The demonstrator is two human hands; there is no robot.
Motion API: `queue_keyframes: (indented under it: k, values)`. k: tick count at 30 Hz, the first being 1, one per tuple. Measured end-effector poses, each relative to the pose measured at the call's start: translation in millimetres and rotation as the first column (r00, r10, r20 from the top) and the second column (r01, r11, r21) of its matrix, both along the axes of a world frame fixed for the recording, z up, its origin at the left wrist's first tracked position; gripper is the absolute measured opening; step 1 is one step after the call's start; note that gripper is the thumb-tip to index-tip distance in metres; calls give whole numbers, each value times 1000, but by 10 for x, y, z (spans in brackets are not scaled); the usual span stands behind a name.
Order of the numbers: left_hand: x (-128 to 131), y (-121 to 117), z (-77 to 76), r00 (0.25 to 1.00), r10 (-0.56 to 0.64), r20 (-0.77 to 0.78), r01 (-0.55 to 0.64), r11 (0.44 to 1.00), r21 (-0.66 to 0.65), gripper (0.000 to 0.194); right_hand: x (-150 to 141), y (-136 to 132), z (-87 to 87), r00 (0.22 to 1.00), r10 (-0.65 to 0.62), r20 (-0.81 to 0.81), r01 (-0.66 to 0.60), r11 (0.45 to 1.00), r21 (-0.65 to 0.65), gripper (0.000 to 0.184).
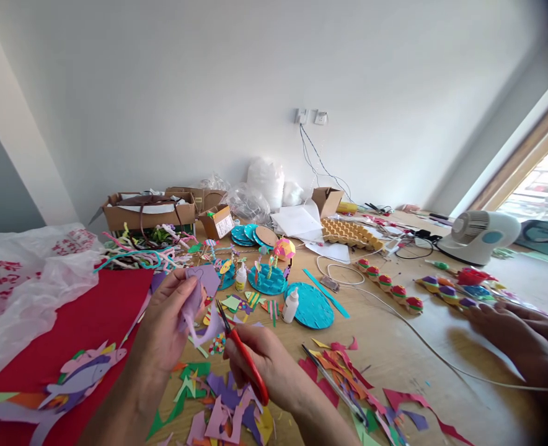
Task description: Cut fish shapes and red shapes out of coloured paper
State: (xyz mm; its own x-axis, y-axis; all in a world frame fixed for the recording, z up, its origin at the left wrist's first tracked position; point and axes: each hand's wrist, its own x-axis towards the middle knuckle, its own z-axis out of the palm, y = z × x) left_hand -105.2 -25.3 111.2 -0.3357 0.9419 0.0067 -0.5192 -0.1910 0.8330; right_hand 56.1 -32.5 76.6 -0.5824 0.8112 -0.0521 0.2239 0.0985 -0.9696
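My left hand (pixel 166 319) pinches a piece of light purple paper (pixel 212 279) with pencil lines drawn on it. A narrow strip of the same paper curls down beside the blades of the red-handled scissors (pixel 251 365). My right hand (pixel 267 356) grips these scissors by their handles, blades pointing up and toward the paper. Whether the blades touch the paper, I cannot tell. Below both hands lie purple, pink and green paper scraps (pixel 227 402). Left of my left forearm, several fish cut-outs (pixel 85 375) are piled on a red sheet (pixel 111 310).
A white glue bottle (pixel 291 308) stands by a turquoise disc (pixel 315 316). Another pair of scissors (pixel 334 381) lies among orange scraps. At right, another person's hands (pixel 506 331) are near painted egg-carton strips (pixel 446 291). A white cable (pixel 408 316) crosses the table toward a fan (pixel 481 235).
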Motion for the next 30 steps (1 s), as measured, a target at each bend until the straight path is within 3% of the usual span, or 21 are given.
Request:
queue_keyframes:
  k: [5, 10, 12, 16, 24, 30]
  values:
    - [-57, 18, -10, 998, 47, -36, -45, 998, 44, 28, 192, 35, 147, 995, 60, 83, -61, 998, 7, 25]
    - [1, -3, -8, 998, 9, -67, -6, 998, 56, 24, 198, -74, 186, 961, 88, -262, -103, 994, -45, 47]
    - [42, -18, -2, 998, -13, -57, 15, 999, 34, 26, 126, -114, 161, 942, 60, -329, -85, 994, -63, 53]
    - [96, -57, 14, 1000, -16, -16, 16, 1000, 6, 28, -19, -88, 83, 956, -15, -294, -35, 986, -164, 62]
    - [142, -93, 5, 997, -12, 71, 7, 997, 72, 21, -66, 10, -41, 973, 6, -232, -36, 991, -126, 55]
    - [210, -111, -30, 995, -96, 39, 95, 995, 17, 25, -73, 4, -67, 968, 16, -252, -48, 992, -118, 54]
